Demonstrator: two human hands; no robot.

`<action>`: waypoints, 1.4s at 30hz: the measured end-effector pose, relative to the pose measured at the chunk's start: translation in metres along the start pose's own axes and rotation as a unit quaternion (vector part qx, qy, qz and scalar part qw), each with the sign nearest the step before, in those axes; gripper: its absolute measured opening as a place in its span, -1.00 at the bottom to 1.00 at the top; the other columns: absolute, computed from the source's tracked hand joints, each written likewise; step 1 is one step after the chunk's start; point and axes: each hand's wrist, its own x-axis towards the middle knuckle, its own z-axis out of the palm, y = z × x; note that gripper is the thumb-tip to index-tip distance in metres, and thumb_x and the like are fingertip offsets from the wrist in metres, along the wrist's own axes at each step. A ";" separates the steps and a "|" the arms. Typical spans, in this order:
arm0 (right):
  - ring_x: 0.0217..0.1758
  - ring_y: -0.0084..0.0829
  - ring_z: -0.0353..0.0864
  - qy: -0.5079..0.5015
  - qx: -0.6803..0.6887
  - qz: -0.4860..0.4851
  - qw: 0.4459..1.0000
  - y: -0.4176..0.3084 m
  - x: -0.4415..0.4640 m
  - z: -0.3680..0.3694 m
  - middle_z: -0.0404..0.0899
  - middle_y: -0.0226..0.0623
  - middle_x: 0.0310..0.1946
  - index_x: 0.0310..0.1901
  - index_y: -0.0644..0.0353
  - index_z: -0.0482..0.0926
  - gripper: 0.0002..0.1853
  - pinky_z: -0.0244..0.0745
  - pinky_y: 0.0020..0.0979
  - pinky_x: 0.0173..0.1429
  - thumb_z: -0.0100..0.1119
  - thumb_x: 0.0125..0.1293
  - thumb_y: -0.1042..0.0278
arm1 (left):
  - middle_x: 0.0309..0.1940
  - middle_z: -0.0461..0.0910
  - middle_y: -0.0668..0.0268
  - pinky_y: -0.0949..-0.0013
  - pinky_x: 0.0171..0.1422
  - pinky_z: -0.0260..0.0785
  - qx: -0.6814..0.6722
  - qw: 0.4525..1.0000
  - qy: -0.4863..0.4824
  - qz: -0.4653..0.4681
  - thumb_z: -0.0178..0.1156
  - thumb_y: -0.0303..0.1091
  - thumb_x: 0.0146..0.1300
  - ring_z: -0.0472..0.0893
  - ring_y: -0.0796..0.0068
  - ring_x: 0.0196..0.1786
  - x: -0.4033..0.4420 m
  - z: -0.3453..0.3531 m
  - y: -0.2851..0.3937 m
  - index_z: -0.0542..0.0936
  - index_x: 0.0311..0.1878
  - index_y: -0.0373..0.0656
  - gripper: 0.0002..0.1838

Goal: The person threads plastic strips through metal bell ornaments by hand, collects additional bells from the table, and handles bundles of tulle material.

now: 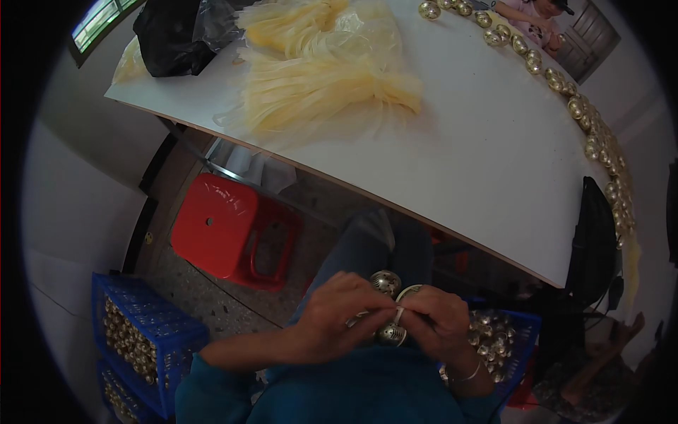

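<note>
Over my lap, my left hand [335, 311] and my right hand [438, 318] meet with fingertips pinched together. Between them is a pale ribbon [399, 313], gripped by both hands. One gold ball [385, 283] shows just above the fingertips, and another gold ball [390, 333] hangs just below them. A pale ring-shaped edge curves beside the right fingers. Part of a further shiny piece is half hidden behind the left fingers.
Yellow ribbon bundles [318, 92] and a black bag [173, 35] lie on the white table [487, 162]. Gold balls line its far edge. A red stool [215, 226], blue crates [180, 353] of balls and another blue crate [526, 339] stand nearby. Other people are at the right.
</note>
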 end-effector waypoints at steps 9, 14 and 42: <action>-0.49 -0.54 0.56 -0.042 0.119 0.174 0.977 -0.017 -0.005 -0.011 0.54 -0.28 -0.54 -0.15 0.28 0.42 -0.77 0.44 -0.54 -0.44 0.14 0.15 0.48 | -0.49 0.50 0.34 0.41 -0.33 0.22 -0.019 0.999 0.025 0.027 0.20 -0.55 -0.08 0.48 0.45 -0.41 -0.007 0.003 -0.011 0.46 -0.44 -0.15 -0.87; -0.41 -0.57 0.56 -0.076 0.270 0.234 0.931 -0.017 -0.013 -0.022 0.55 -0.25 -0.50 -0.10 0.31 0.31 -0.76 0.46 -0.58 -0.36 0.05 0.23 0.49 | -0.41 0.54 0.32 0.40 -0.34 0.22 -0.004 0.999 -0.010 0.035 0.24 -0.52 -0.10 0.50 0.42 -0.36 -0.015 0.000 -0.017 0.50 -0.33 -0.15 -0.79; -0.58 -0.44 0.52 -0.096 0.035 0.202 0.974 0.001 -0.005 -0.015 0.52 -0.27 -0.60 -0.35 0.25 0.55 -0.90 0.37 -0.47 -0.50 0.12 0.14 0.43 | -0.46 0.50 0.24 0.44 -0.46 0.40 0.053 0.994 -0.071 -0.071 0.20 -0.48 0.03 0.54 0.39 -0.45 0.000 -0.020 -0.006 0.49 -0.16 -0.27 -0.74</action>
